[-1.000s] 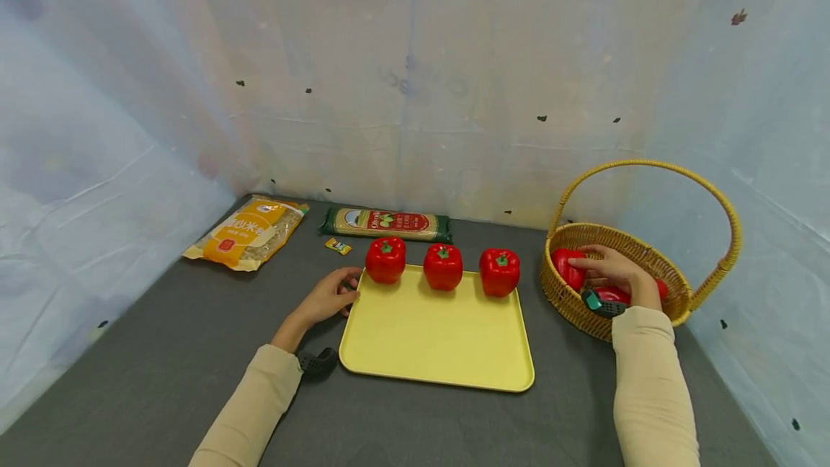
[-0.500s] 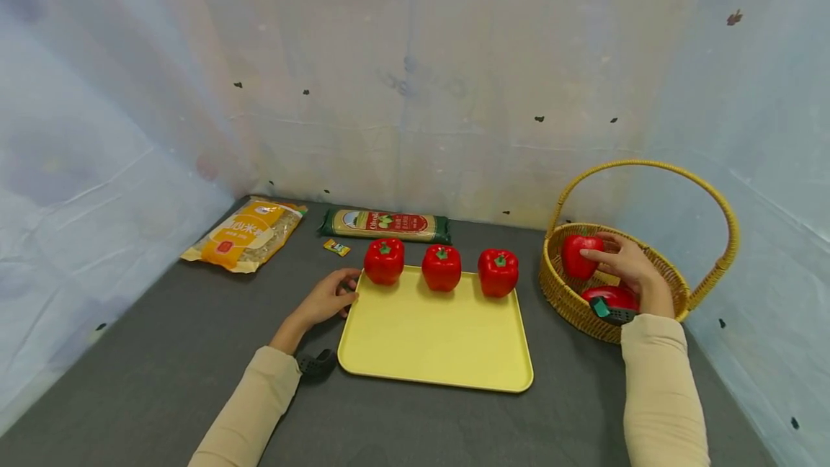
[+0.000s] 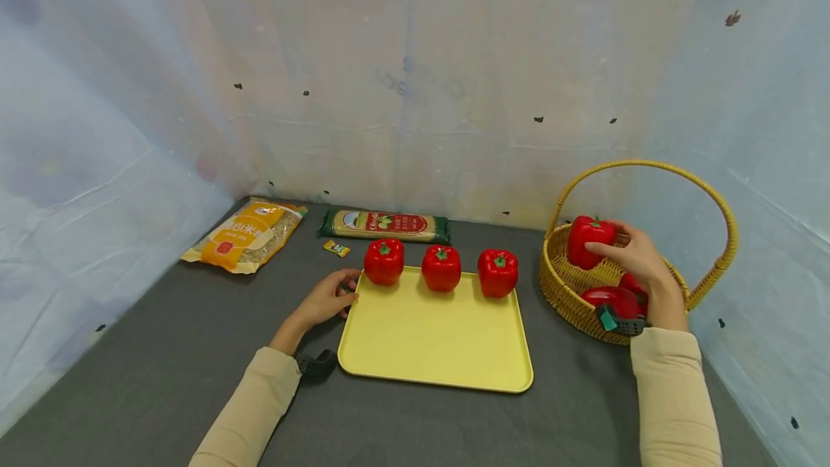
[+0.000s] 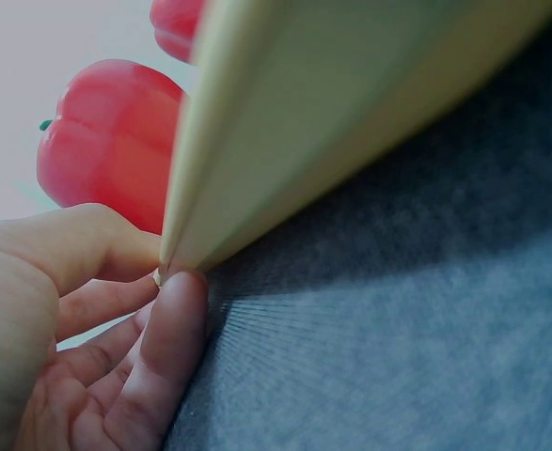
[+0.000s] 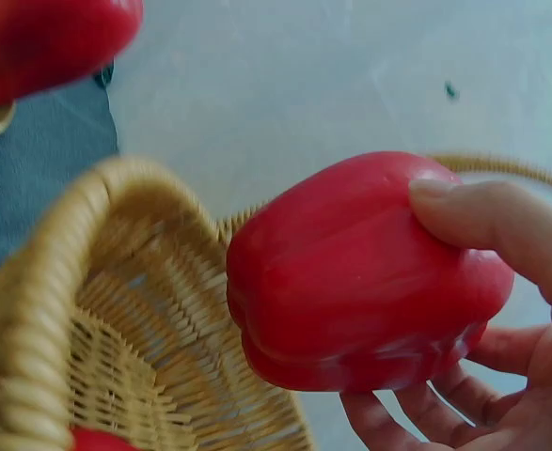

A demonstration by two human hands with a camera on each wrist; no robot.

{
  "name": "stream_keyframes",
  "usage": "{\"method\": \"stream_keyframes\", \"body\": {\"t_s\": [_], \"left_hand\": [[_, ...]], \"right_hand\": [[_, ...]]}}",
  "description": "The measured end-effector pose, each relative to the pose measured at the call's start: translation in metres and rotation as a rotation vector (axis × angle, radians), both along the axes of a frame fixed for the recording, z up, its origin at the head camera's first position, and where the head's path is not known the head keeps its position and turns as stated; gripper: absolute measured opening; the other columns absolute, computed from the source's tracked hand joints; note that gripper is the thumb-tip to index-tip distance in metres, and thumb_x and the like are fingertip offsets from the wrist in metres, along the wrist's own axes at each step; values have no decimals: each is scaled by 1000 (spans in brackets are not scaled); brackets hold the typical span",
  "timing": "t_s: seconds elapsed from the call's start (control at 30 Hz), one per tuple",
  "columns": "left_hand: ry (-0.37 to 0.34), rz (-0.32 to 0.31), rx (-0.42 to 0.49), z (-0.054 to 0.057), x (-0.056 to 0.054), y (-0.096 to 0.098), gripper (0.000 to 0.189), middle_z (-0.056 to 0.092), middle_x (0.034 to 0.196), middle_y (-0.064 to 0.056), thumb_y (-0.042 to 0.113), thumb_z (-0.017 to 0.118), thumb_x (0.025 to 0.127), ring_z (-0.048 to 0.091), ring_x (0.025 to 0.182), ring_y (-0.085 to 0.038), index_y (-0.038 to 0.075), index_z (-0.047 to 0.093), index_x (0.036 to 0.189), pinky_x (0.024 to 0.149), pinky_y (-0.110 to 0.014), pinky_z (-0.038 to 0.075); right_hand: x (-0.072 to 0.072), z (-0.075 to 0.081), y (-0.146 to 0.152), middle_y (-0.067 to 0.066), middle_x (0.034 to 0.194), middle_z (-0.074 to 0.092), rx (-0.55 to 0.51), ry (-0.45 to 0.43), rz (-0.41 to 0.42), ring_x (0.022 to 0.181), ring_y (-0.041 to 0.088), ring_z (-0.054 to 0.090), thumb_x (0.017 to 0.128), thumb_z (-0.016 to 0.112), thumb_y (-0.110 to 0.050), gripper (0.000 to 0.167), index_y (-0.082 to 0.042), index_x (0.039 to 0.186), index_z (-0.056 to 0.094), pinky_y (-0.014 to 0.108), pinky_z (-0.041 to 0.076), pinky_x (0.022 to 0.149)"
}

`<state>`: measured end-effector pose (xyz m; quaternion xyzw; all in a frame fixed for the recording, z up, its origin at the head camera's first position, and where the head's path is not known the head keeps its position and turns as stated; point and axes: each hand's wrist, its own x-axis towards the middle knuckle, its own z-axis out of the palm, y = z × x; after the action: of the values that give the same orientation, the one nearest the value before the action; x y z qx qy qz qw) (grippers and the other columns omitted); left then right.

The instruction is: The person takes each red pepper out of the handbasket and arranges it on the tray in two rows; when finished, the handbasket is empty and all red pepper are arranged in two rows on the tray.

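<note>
Bag of grain (image 3: 246,236): lying flat, beyond the left hand's grip and off to its left. Beige sleeve and black strap behind that hand. Left hand (image 3: 326,299): thumb and forefinger nearly together, gap just the rim's thickness, pinching the left edge of the yellow tray (image 3: 434,341). Candy packet (image 3: 336,248): just beyond the left grip, on the dark table (image 3: 415,427). Noodle pack (image 3: 385,226): farther out, lying sideways. Tray: runs right from the left grip, lies between the two hands. Along its far edge, three red peppers in a row, stems up, apart from each other: left pepper (image 3: 384,262), nearest the pinch; middle pepper (image 3: 442,269); right pepper (image 3: 497,274), nearest the basket. Wicker basket (image 3: 561,298): below the right hand's grip, handle (image 3: 648,162) arching up past it. Held pepper (image 3: 586,245): in the right grip, raised over the basket, stem up. Right hand (image 3: 638,258): spread to the pepper's width, thumb one side, fingers the other. Under its wrist, inside the basket, more red peppers (image 3: 611,298), partly hidden.
</note>
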<state>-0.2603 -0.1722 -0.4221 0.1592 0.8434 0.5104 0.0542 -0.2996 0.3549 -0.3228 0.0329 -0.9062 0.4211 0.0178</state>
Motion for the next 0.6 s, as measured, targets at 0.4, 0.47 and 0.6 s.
{"method": "stream_keyframes", "body": {"t_s": [0.4, 0.47, 0.6], "left_hand": [[-3, -12, 17, -3, -3, 0, 47, 47, 109, -29, -1, 54, 91, 52, 68, -23, -12, 38, 134, 53, -35, 53], [0, -10, 17, -3, -4, -1, 47, 47, 109, -29, -1, 53, 91, 52, 68, -24, -12, 38, 134, 53, -35, 53], [-2, -2, 7, -3, -4, 0, 47, 47, 109, -28, -1, 54, 91, 53, 68, -25, -12, 38, 134, 54, -36, 54]], "right_hand": [[37, 14, -55, 24, 138, 23, -26, 156, -25, 120, 40, 30, 85, 68, -36, 80, 0, 143, 26, 33, 43, 79], [41, 15, -67, 23, 138, 25, -40, 179, -11, 119, 39, 31, 84, 69, -33, 78, -2, 142, 27, 30, 44, 79], [48, 13, -95, 19, 135, 30, -87, 240, 39, 119, 33, 35, 81, 73, -23, 75, -3, 139, 30, 22, 50, 84]]}}
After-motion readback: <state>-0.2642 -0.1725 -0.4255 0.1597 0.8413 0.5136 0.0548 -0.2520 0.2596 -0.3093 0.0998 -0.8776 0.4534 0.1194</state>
